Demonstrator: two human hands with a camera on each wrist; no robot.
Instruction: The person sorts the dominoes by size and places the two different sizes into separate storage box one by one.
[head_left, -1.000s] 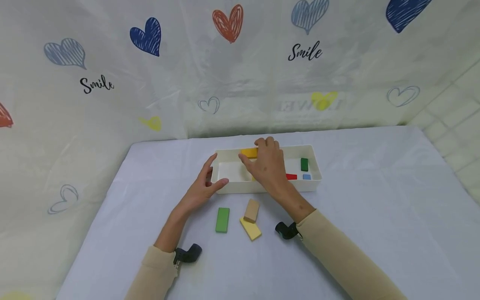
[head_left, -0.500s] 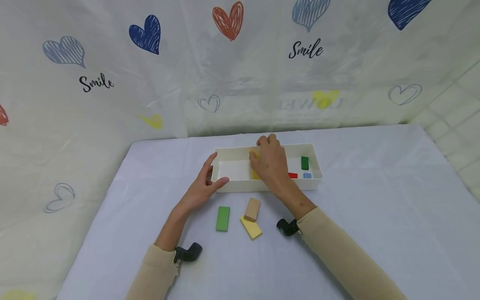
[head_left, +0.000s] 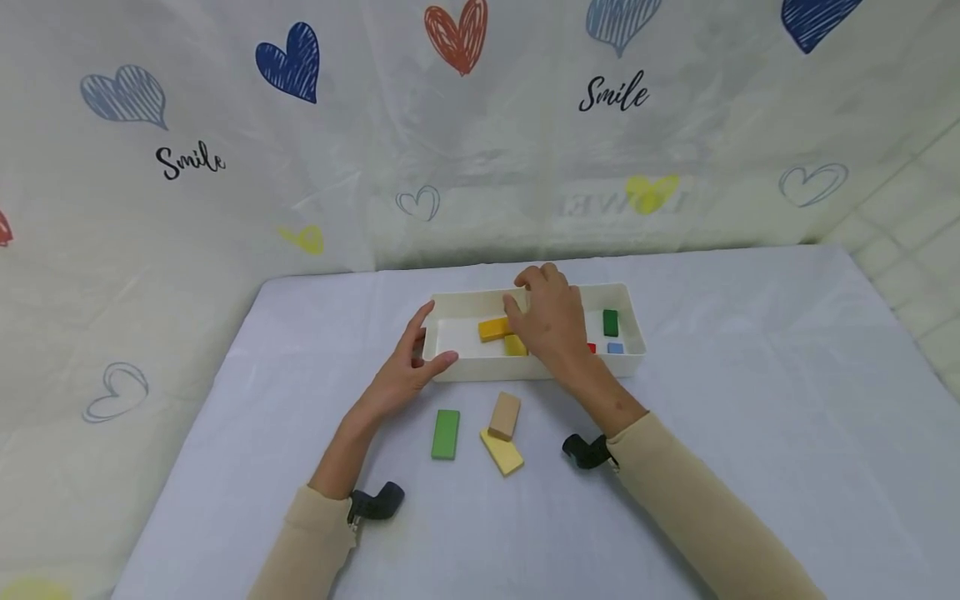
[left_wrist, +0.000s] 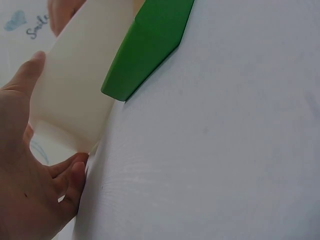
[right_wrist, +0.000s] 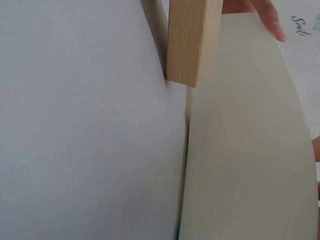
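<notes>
A long white box lies across the table in the head view. My left hand grips its left end, thumb at the near rim and fingers round the end wall. Over the middle of the box my right hand hovers, thumb and fingers apart with nothing visible between them. Just left of it an orange-yellow block lies inside the box, against a yellow block. A dark green block, a blue block and part of a red block show at the right end; the hand hides what lies between.
In front of the box lie a light green block and a wooden block that overlaps a pale yellow block. The right wrist view shows the wooden block close to the box wall. A printed curtain hangs behind the table.
My right hand has let go of the orange-yellow block, which now lies in the box, and has shifted slightly right. My left hand stays on the box end.
</notes>
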